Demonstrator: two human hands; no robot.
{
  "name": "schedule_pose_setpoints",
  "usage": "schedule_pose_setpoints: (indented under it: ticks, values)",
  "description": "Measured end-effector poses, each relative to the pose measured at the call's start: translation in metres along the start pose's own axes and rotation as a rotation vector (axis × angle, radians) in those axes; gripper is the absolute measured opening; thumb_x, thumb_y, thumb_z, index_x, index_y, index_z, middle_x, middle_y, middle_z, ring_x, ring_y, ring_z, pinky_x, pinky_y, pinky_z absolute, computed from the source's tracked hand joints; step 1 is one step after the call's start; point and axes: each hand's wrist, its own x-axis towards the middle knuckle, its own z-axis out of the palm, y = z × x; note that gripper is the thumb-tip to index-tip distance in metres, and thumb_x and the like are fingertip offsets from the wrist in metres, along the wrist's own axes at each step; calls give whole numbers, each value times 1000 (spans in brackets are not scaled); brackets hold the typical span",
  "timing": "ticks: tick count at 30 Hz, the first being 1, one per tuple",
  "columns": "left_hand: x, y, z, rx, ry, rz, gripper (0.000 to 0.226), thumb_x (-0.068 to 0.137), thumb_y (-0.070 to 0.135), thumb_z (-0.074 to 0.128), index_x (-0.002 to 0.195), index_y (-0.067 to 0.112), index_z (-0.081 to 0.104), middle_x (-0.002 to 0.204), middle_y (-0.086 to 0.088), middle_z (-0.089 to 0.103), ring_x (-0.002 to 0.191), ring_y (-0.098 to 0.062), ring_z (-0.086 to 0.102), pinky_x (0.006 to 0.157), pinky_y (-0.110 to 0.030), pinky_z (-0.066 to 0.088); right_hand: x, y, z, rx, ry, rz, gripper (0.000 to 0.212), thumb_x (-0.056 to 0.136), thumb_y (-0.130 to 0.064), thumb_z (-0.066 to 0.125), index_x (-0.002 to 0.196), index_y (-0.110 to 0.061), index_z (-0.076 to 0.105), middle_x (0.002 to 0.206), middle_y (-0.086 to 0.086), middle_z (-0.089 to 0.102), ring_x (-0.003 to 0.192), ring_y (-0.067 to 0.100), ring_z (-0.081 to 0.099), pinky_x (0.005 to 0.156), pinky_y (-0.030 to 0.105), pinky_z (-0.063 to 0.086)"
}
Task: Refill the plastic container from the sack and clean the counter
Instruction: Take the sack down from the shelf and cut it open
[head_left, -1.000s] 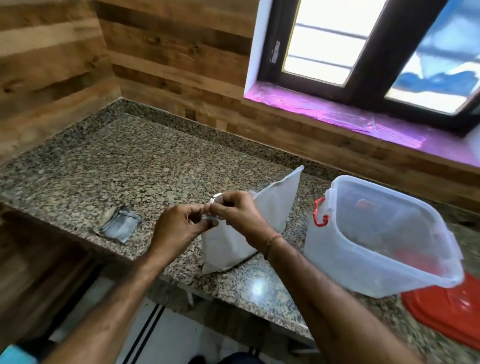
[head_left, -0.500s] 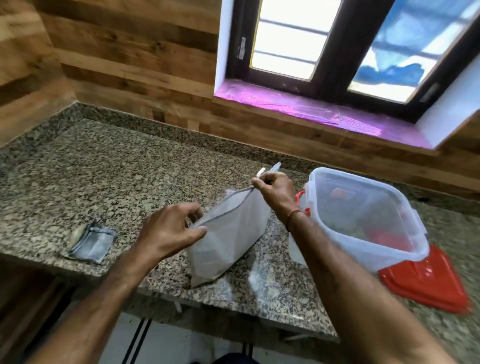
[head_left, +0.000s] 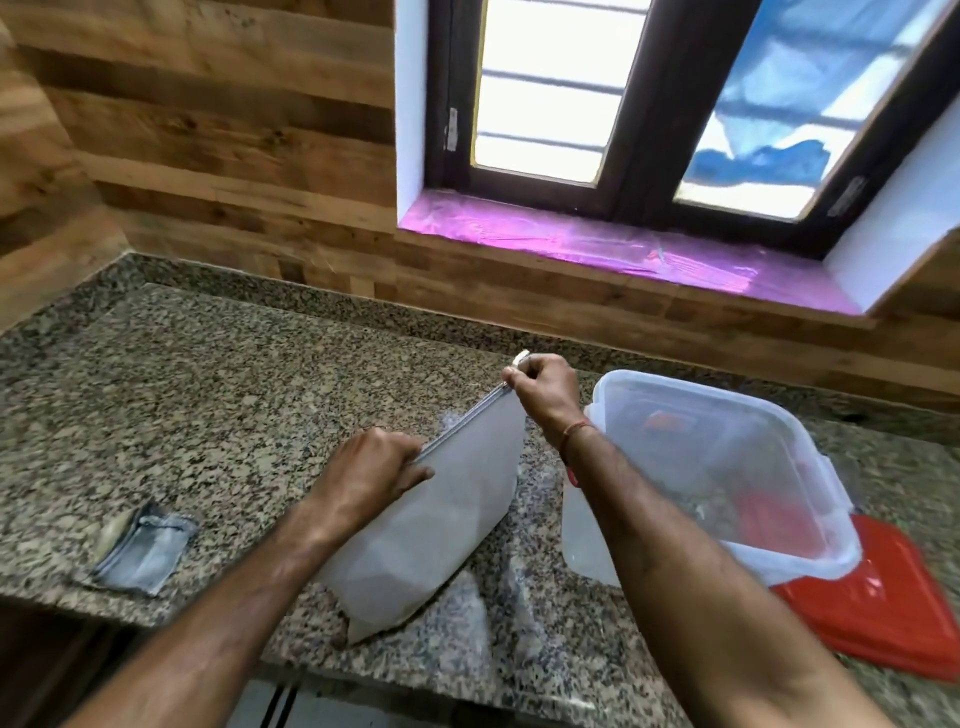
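A white sack (head_left: 436, 525) with a zip along its top edge stands on the granite counter (head_left: 218, 395). My left hand (head_left: 369, 475) grips the near end of that top edge. At the far end of the zip, my right hand (head_left: 545, 389) pinches the slider. The clear plastic container (head_left: 727, 467) stands open just right of the sack, with red clips on its sides and a little content at the bottom.
The container's red lid (head_left: 883, 613) lies under and behind the container at the right. A folded grey cloth (head_left: 140, 553) lies near the counter's front edge at the left. A wooden wall and a window with a purple sill (head_left: 597, 249) are behind.
My right hand has pulled the zip slider from beside my left hand to the sack's far end. My left hand kept hold of the near end.
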Motion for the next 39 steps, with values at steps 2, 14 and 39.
schedule_pose_setpoints:
  ticks: [2,14,39]
  values:
    - [-2,-1,3,-6,9,-7,41,93,47,68,70,22,45,62,9,47,63,-15,55,56,-30,41,21,6,-6,-27,-3,28,31,79,-32,77,60,-11,66,63,0,68,64,18,63,69,34,52]
    - [-7,15,-1,67,38,-100,52,89,44,74,63,32,31,56,11,40,53,-7,46,50,-22,31,59,12,11,386,-61,294,19,105,-21,45,87,-16,49,75,7,67,43,14,67,32,17,34]
    - [-127,19,20,-752,422,-800,54,90,23,71,140,9,54,65,-5,73,46,-11,66,49,-38,54,37,14,15,743,-206,444,22,98,-16,66,79,-9,57,70,2,52,37,5,47,39,17,50]
